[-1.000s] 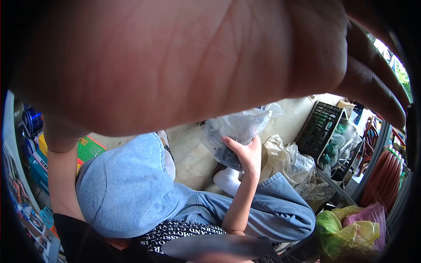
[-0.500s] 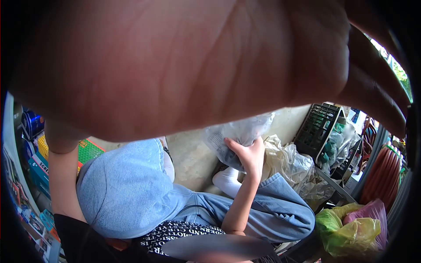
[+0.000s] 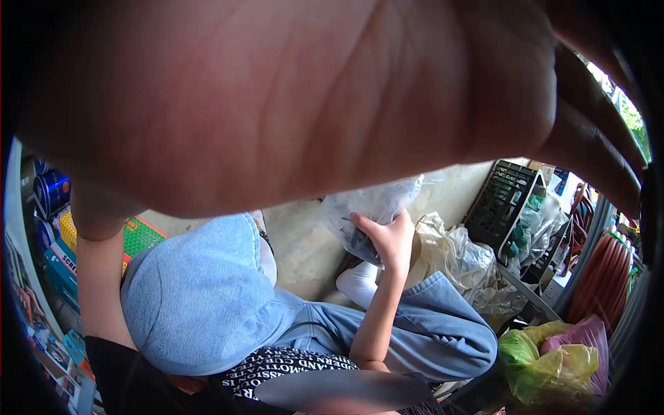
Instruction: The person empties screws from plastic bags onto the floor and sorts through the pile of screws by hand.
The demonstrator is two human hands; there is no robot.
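My left hand [image 3: 297, 104] is raised close in front of the camera, palm toward it, and covers the upper part of the view. Its fingers stretch out to the right, with nothing seen in them. Lower down, my right hand [image 3: 391, 238] grips a clear plastic bag [image 3: 360, 207] with printing and something dark inside. The top of that bag is partly hidden behind my left palm. Both legs, in light blue jeans [image 3: 200, 297], are bent beneath my arms.
A dark plastic crate [image 3: 501, 204] holds green and clear bags at the right. Crumpled whitish bags [image 3: 453, 252] lie beside it on the floor [image 3: 297, 242]. Yellow and pink bags [image 3: 553, 366] and a reddish hose coil [image 3: 602, 283] are farther right. Boxes [image 3: 62, 270] stand left.
My left hand has shifted slightly and still covers the upper view. My right hand and the clear bag have moved only a little; the bag's upper part is a bit more hidden than at first.
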